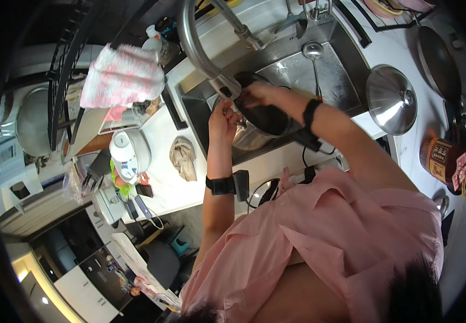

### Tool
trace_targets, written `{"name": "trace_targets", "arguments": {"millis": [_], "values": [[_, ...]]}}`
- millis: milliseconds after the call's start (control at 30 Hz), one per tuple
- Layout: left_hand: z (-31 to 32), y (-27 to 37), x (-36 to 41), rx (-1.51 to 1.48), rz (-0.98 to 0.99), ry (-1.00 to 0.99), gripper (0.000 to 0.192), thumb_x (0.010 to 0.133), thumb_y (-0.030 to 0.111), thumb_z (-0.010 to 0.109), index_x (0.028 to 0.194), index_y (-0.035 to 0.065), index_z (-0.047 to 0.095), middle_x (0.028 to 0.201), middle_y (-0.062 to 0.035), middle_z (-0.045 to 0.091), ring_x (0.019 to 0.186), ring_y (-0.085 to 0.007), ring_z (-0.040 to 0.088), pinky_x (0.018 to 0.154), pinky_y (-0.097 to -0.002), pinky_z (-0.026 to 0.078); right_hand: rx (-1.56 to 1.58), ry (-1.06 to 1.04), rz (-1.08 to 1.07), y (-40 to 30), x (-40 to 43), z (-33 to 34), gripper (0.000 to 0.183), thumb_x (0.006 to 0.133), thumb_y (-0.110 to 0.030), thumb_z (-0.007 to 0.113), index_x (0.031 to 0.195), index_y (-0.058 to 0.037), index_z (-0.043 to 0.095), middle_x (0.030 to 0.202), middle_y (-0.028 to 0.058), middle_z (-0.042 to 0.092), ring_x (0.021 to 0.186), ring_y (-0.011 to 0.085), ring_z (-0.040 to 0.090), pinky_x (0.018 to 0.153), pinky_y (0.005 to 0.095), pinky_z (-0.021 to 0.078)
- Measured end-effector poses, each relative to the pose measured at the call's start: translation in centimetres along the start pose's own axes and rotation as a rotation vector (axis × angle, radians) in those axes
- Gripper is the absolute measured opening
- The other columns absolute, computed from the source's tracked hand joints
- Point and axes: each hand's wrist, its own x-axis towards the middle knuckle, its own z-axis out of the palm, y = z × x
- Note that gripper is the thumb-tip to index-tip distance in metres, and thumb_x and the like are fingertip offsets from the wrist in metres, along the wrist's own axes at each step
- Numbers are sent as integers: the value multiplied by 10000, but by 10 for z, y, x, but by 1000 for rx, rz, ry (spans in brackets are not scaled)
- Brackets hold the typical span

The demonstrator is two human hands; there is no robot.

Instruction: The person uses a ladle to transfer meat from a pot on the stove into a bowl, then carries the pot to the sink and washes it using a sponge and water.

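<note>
A stainless steel pot point(253, 140) with a dark interior sits tilted in the sink point(348, 46), under the curved metal faucet point(200, 56). My left hand point(225, 121) is closed around the pot's near-left rim, by its side handle. Over the pot's mouth is my right hand point(259, 95), blurred, with its fingertips at the inner wall; whether it holds anything is hidden. A metal ladle point(313, 50) lies in the sink's right part. Black straps with small boxes are on both wrists.
Right of the sink are a steel lid point(392, 100), a frying pan point(438, 62) and a large brown bottle point(442, 163). On the left counter lie a beige cloth point(183, 157) and a white container point(130, 155). A pink-and-white towel point(124, 76) hangs from a black rack point(65, 76).
</note>
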Motion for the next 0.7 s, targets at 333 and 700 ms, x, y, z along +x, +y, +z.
{"name": "trace_targets", "arguments": {"millis": [333, 700], "values": [[0, -5, -12, -29, -19, 45, 337, 900, 323, 344, 738, 55, 468, 450, 35, 236, 399, -92, 226, 562, -288, 351, -550, 234, -300, 34, 38, 30, 278, 797, -278, 521, 875, -20, 591, 721, 119, 583, 643, 198, 553, 559, 335, 458], [-1, -10, -5, -55, 5, -28, 340, 904, 334, 325, 729, 71, 450, 449, 36, 223, 397, -96, 211, 567, -295, 355, -1305, 176, -685, 36, 23, 0, 247, 753, -224, 506, 921, -58, 580, 776, 192, 595, 805, 351, 562, 707, 429, 439]]}}
